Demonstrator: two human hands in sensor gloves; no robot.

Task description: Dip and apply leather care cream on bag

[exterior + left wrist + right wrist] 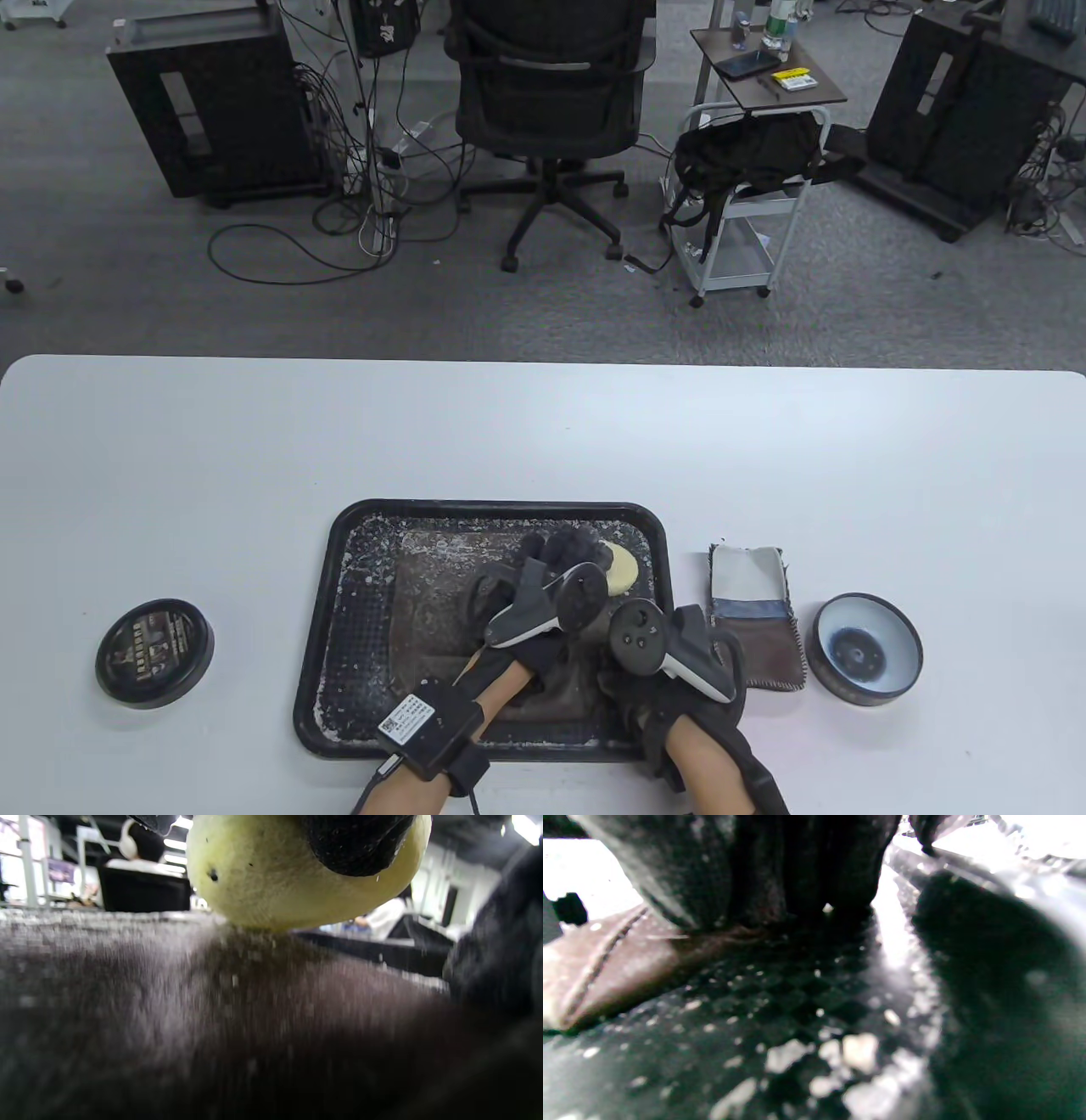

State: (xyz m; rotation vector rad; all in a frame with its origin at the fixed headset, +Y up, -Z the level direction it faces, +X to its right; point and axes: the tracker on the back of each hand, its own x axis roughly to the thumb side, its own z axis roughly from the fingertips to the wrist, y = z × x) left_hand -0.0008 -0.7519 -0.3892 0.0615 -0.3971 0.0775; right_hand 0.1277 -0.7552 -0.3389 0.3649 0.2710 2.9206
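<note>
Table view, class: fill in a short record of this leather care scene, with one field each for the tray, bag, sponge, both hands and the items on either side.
tray: black tray, flecked with white residue
bag: brown leather bag, lying in the tray
sponge: yellow sponge, touching the bag
left hand: left hand holds the sponge
right hand: right hand rests at the bag's near edge
left of tray: round black lid
right of tray: folded cloth, open cream tin

- The table view looks steeply down from above the near edge of the table (254, 441), facing the office floor beyond.
- The left wrist view sits very low and close over the brown bag (212, 1018), facing a yellow sponge (271, 882).
- The right wrist view lies almost on the black tray (797, 1005), sharing the bag's edge with both other views.
</note>
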